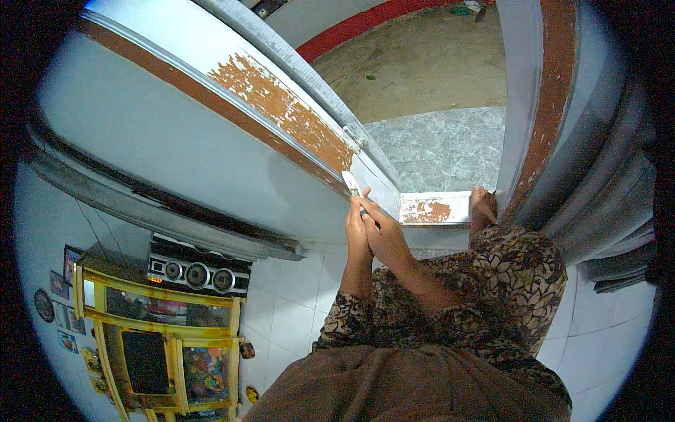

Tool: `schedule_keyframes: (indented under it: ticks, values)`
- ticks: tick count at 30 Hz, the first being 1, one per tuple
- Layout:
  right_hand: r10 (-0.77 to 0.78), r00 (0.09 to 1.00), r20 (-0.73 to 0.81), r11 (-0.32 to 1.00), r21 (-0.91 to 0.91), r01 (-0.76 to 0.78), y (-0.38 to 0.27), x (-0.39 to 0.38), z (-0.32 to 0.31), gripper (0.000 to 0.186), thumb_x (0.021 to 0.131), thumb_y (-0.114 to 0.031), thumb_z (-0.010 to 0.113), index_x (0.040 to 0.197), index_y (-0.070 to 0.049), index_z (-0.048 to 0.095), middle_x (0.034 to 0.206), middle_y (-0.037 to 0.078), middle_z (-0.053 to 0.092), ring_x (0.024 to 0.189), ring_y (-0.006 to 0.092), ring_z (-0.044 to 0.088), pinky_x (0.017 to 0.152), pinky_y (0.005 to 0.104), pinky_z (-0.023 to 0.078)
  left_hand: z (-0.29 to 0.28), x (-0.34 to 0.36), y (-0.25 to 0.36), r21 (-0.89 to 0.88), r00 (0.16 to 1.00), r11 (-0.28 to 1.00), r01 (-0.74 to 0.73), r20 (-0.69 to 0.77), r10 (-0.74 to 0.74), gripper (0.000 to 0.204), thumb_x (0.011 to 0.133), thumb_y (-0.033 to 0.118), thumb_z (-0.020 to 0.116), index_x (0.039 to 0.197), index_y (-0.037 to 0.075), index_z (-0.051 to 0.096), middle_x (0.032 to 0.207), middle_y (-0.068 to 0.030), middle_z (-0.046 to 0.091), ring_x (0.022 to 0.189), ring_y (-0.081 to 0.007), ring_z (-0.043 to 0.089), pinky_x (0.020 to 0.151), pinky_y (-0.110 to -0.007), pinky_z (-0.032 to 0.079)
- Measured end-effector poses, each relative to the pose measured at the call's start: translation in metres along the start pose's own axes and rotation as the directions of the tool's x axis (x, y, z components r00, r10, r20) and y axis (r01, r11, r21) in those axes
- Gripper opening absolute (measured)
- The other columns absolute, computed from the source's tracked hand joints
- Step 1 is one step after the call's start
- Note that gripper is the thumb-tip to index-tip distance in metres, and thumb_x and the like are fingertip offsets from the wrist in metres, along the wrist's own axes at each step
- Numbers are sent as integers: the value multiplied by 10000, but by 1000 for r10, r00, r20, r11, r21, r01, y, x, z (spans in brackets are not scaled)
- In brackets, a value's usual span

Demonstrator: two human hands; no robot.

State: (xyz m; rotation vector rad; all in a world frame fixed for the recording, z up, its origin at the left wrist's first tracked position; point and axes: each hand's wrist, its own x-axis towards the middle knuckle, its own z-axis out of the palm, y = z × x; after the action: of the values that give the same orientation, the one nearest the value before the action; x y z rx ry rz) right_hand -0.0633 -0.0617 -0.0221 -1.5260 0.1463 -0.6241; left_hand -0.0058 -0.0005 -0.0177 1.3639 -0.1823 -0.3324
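My left hand [356, 226] and my right hand [386, 238] are pressed together around the handle of a small scraper [351, 183]. Its pale blade sticks out past my fingers, and most of the handle is hidden in my grip. The blade's tip meets the door frame [376, 184] or lies just in front of it; I cannot tell which. Above the tip, a long patch of the frame [285, 107] shows brown with flecks of white paint, while the stretch below it is white.
A doorway sill [427, 208] with a worn brown patch lies ahead, my bare foot [482, 205] at its right end. Grey tiles [443, 151] spread outside. Dark curtains [605, 176] hang at the right. A yellow cabinet [165, 329] bearing a speaker unit [200, 273] stands at the lower left.
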Motion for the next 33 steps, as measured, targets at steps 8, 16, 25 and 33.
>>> schedule_keyframes:
  ticks: [8, 16, 25, 33]
  values:
    - [-33, 999, -31, 999, -14, 33, 18, -6, 7, 411, 889, -110, 474, 1296, -146, 525, 1017, 262, 614, 927, 401, 616, 803, 429, 490, -9, 6, -17, -112, 1000, 993, 24, 4, -24, 508, 1017, 420, 294, 1290, 44, 501, 807, -5, 508, 672, -72, 444, 582, -212, 384]
    - [-83, 996, -37, 996, -27, 82, 15, -2, 6, 428, 887, -100, 459, 1310, -146, 509, 1003, 308, 593, 919, 430, 609, 775, 446, 491, -4, 1, -9, -53, 999, 998, 39, -16, -40, 508, 1024, 404, 289, 1273, 19, 506, 797, 0, 498, 689, -69, 448, 591, -206, 383]
    - [92, 995, 44, 992, 85, -95, 11, 4, -1, 391, 899, -72, 447, 1282, -42, 521, 1203, 252, 561, 1139, 324, 545, 959, 369, 415, -1, 5, -11, 36, 998, 999, 12, -56, -10, 523, 1017, 424, 301, 1250, 11, 523, 848, -21, 528, 762, -91, 483, 672, -220, 418]
    - [117, 988, 99, 992, 30, -121, 5, 8, -10, 392, 899, -87, 453, 1281, -46, 529, 1218, 243, 565, 1154, 317, 544, 982, 352, 407, 6, 3, -13, -37, 996, 999, 13, -85, -16, 536, 1014, 434, 300, 1254, 5, 514, 835, -17, 522, 726, -84, 480, 617, -221, 409]
